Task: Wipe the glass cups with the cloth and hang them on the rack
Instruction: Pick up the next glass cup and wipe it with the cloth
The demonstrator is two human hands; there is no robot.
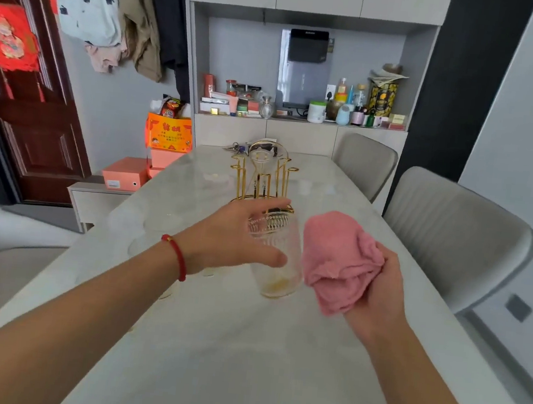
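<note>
My left hand [238,235] grips a ribbed glass cup [279,269] above the table, thumb in front and fingers round its far side. The cup is upright, slightly tilted, with a yellowish tint at its bottom. My right hand [377,292] holds a bunched pink cloth [338,258] just right of the cup, close to its side. Behind the cup stands a gold wire rack [263,175] with a clear glass [261,158] hanging upside down on its far side. Other glass cups [144,222] stand faintly visible on the left of the table.
The white marble table [227,345] runs away from me. Two grey chairs [452,234] stand along its right side. Keys [236,148] lie at the far end. Orange boxes [166,138] are stacked beside the table's far left, with a cluttered cabinet shelf [300,113] behind.
</note>
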